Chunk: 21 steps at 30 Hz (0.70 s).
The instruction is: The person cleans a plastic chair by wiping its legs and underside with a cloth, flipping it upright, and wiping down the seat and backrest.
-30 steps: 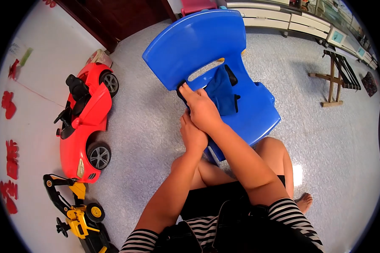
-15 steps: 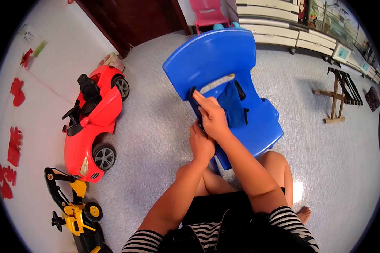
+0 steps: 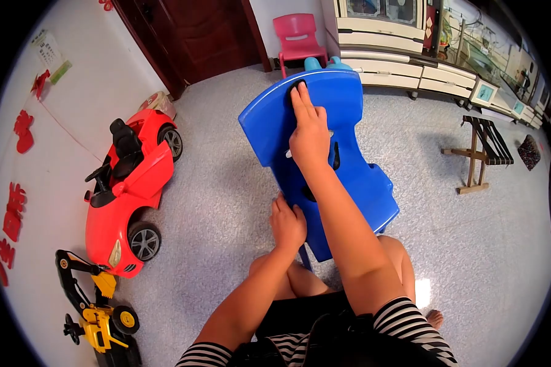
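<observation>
A blue plastic child's chair (image 3: 373,189) stands in front of my knees. My right hand (image 3: 311,131) reaches across it, index and middle fingers stretched out over a dark flat object (image 3: 297,84) against the upper backrest. Most of that object is under my fingers, so its kind is unclear. Two black pieces, one upright strip (image 3: 336,156) and one dark patch (image 3: 308,194), show on the seat side, partly behind my right arm. My left hand (image 3: 288,225) holds the chair's left side near the seat edge, its fingers partly hidden.
On the left are a red ride-on car (image 3: 128,189) and a yellow-black toy digger (image 3: 98,318). A pink chair (image 3: 300,40) and white cabinet (image 3: 379,70) stand behind. To the right is a folding stool (image 3: 480,150) beside a dark patterned item (image 3: 529,151).
My right hand has moved up the backrest with the dark object, away from the left hand. The left hand stays near the chair's left side. My view has tilted up slightly.
</observation>
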Available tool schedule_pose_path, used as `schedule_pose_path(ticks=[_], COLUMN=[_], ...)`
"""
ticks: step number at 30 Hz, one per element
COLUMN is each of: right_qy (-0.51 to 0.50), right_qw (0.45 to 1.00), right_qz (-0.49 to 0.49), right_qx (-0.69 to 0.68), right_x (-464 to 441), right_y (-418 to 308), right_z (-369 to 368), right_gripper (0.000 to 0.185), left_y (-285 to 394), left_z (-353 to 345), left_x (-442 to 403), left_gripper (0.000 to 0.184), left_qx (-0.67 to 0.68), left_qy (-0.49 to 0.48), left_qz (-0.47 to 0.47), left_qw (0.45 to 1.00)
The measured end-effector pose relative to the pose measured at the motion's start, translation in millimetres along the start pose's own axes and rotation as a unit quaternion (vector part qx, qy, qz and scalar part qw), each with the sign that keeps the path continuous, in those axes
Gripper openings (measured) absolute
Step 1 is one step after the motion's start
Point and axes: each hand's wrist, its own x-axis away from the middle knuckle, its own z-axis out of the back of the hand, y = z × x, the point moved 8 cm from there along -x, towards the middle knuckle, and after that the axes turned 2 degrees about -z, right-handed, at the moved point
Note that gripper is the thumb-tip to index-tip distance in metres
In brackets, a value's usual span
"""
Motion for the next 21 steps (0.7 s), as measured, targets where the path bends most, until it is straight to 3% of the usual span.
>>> schedule_pose_path(ticks=[2, 4, 6, 8, 12, 15, 16, 18, 20, 21], right_qy=[0.041, 0.011, -0.023, 0.025, 0.063, 0.088, 0.042, -0.045, -0.022, 0.067], right_qw=[0.997, 0.988, 0.989, 0.986, 0.989, 0.984, 0.992, 0.989, 0.99, 0.983], right_qz=[0.063, 0.149, 0.148, 0.163, 0.065, 0.045, 0.062, 0.079, 0.058, 0.071], right_qx=[-0.007, -0.042, -0.001, 0.038, 0.114, 0.147, 0.1, 0.113, 0.123, 0.158], right_x=[3, 12, 10, -3, -37, -33, -30, -30, -42, -48], right_y=[-14, -41, -44, -24, 12, 3, 0, 7, 36, 55], right_z=[-2, -8, -8, -4, 10, 3, -3, -1, 17, 25], right_gripper=[0.072, 0.067, 0.063, 0.059, 0.059, 0.061, 0.073, 0.069, 0.067, 0.06], left_y=[4, 1, 0, -3, 5, 4, 0, 1, 11, 8], left_z=[3, -1, 0, -2, 5, 2, 0, 1, 8, 7], left_x=[1, 1, 0, 2, 0, 0, -1, -2, -1, -1], left_gripper=[0.059, 0.059, 0.059, 0.058, 0.057, 0.057, 0.056, 0.056, 0.055, 0.055], left_qx=[-0.003, 0.01, -0.003, 0.002, -0.012, -0.003, -0.008, -0.016, -0.022, -0.023], left_qy=[-0.017, -0.022, -0.02, -0.037, -0.037, -0.047, -0.037, -0.028, -0.049, -0.049], left_qz=[0.019, 0.003, 0.006, 0.028, 0.021, 0.034, 0.03, 0.024, 0.027, 0.028], left_qw=[1.0, 1.0, 1.0, 0.999, 0.999, 0.998, 0.999, 0.999, 0.998, 0.998])
